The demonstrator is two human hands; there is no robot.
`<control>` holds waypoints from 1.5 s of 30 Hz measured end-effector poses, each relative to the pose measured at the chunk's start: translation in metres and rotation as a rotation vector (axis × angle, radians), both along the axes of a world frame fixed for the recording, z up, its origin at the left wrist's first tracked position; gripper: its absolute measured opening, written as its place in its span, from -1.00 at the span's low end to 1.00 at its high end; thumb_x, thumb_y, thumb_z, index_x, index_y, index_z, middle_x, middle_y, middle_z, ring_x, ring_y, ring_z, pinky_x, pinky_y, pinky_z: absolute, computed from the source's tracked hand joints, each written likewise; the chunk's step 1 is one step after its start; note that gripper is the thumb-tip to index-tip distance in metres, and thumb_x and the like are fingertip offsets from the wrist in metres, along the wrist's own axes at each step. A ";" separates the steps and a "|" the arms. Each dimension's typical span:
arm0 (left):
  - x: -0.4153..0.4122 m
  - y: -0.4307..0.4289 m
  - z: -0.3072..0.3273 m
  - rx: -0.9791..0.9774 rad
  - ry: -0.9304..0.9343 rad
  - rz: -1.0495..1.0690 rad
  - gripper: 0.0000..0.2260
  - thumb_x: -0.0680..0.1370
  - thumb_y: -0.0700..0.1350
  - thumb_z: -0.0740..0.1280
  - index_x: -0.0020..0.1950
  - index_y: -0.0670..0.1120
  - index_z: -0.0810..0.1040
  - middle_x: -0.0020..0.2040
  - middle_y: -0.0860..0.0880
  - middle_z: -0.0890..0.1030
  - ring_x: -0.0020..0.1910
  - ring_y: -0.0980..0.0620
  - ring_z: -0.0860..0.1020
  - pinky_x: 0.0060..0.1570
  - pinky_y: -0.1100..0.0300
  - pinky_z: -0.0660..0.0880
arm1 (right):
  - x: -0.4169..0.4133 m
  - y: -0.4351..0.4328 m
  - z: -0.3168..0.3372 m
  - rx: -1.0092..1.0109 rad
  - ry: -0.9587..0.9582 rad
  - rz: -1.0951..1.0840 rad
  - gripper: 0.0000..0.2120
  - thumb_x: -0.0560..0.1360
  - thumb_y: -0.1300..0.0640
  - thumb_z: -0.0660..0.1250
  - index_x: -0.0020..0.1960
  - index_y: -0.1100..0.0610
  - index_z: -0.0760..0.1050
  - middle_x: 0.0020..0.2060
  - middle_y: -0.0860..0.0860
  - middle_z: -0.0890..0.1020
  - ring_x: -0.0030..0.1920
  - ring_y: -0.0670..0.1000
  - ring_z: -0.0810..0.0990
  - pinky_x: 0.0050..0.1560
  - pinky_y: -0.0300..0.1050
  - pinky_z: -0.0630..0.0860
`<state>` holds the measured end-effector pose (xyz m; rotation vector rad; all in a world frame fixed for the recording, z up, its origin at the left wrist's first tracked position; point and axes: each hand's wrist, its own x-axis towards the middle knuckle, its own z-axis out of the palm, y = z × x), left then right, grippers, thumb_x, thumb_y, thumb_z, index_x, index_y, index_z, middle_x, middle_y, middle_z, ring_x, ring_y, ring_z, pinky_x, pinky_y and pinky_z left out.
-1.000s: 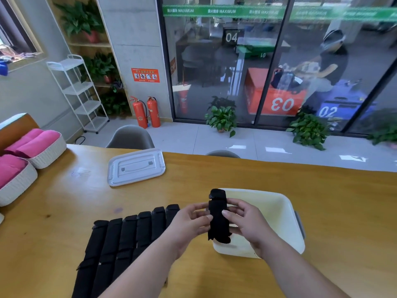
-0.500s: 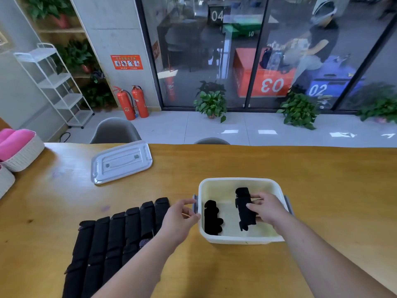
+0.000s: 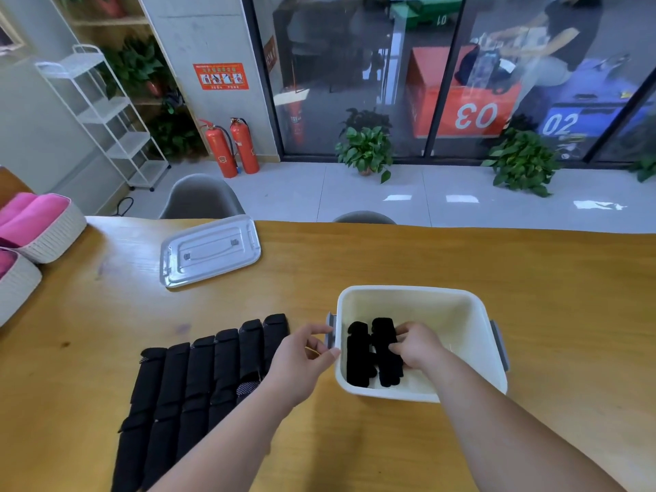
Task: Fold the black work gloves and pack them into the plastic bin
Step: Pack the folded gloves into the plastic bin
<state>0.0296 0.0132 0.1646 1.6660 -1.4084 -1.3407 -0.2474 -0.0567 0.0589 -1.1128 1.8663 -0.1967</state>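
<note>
one folded glove (image 3: 357, 362) lies in the bin (image 3: 461, 307); right hand (image 3: 416, 344) grips a second glove (image 3: 385, 363), partly hiding it; left hand (image 3: 301, 353) slack, empty.

Long table of honey-brown wood (image 3: 532, 278). Toward its near edge, left of the middle, lies a row of black fabric work gloves folded into narrow strips (image 3: 198, 385), side by side, and just right of the row stands a white rectangular plastic bin with grey side latches (image 3: 390, 394). Toward the far edge lies a flat translucent grey plastic lid (image 3: 209, 250); at the left edge stand two white woven baskets of pink cloth, the farther basket (image 3: 53, 239) and the nearer basket (image 3: 17, 289).
</note>
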 end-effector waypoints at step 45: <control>0.135 0.089 -0.049 0.150 -0.379 0.321 -0.64 0.62 0.02 0.47 0.41 0.07 0.57 0.17 0.13 0.64 0.09 0.13 0.60 0.00 0.24 0.52 | 0.172 0.063 0.161 -0.353 -0.143 0.471 -0.74 0.57 -0.08 0.49 0.23 -0.17 0.58 -0.04 -0.17 0.69 -0.19 -0.08 0.73 -0.03 -0.01 0.70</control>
